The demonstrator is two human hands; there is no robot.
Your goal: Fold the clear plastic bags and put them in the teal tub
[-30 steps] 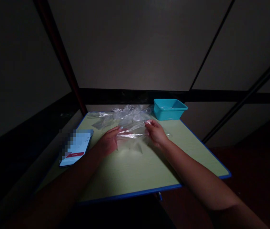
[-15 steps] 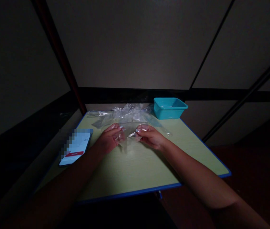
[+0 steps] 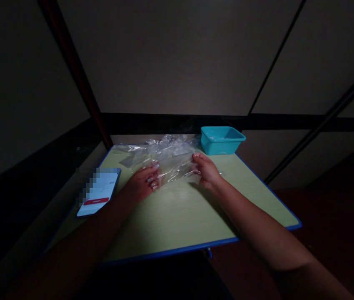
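Note:
A clear plastic bag (image 3: 178,168) is stretched between my hands, just above the table. My left hand (image 3: 144,180) is closed on its left end, thumb on top and fingers curled round the film. At the other end, my right hand (image 3: 207,170) pinches the bag's upper right corner between thumb and fingers. Behind the held bag lies a crumpled heap of clear plastic bags (image 3: 172,143). Where the held bag ends and the heap begins is hard to make out.
A turquoise plastic basket (image 3: 223,146) stands at the table's back right corner. On the left lies a phone (image 3: 101,193) with a lit screen. The pale wooden table (image 3: 170,225) has a blue edge, and a wall of panels (image 3: 170,58) rises behind it.
My right hand has moved right and slightly up, away from my left hand, so the bag between them is spread wider. My left hand has stayed nearly in place.

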